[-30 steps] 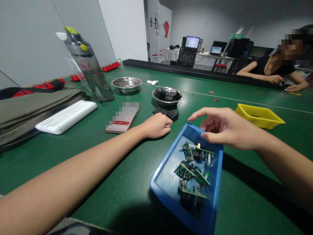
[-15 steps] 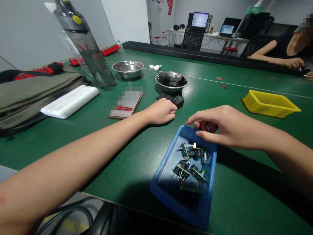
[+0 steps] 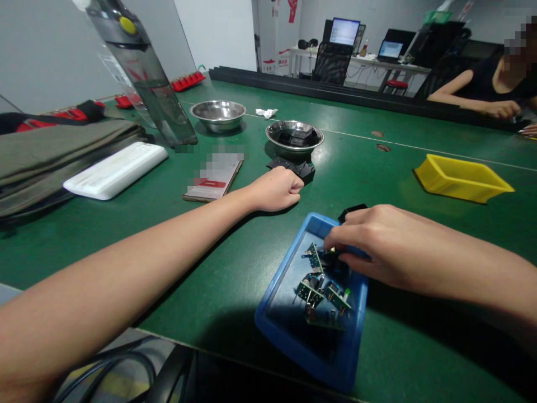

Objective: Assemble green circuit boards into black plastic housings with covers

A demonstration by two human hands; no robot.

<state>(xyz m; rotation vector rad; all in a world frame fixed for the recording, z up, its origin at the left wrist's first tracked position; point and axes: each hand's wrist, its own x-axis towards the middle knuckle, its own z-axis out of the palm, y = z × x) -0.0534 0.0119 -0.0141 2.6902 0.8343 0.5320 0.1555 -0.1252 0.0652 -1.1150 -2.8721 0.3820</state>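
"Blue plastic is being reached into, it seems. What is changed?"

"The right hand (image 3: 392, 246) is lowered into the tray (image 3: 289, 282), and its fingers are now dipped among the boards (image 3: 309, 293). A black part (image 3: 350, 212) is exposed just beyond the tray's far edge, close to the knuckles."

"What is meant by that?"

"The boards at the far end are brought within the fingers' reach. Whether one is gripped cannot be told, since the fingertips are partly hidden."

"And the left hand (image 3: 274, 190)?"

"It is clenched and rested on the table (image 3: 210, 274), beside some black pieces (image 3: 307, 173). Whether anything is enclosed in the fist cannot be seen."

"Can the boards be counted?"

"Four are made out in the tray; more may be covered by the right hand. One tray is seen, and one yellow bin (image 3: 465, 183) is placed off to the right."

"How many bowls?"

"Two, both of steel. The nearer bowl (image 3: 295, 148) is filled with black shells (image 3: 298, 137), too crowded to be counted; the farther bowl (image 3: 218, 117) is set to its left."

"And the rest?"

"One phone (image 3: 212, 184), one bottle (image 3: 157, 98), one white case (image 3: 115, 170) and one crumpled tissue (image 3: 265, 113) are counted. Whether the pieces by the fist are one or two cannot be told."
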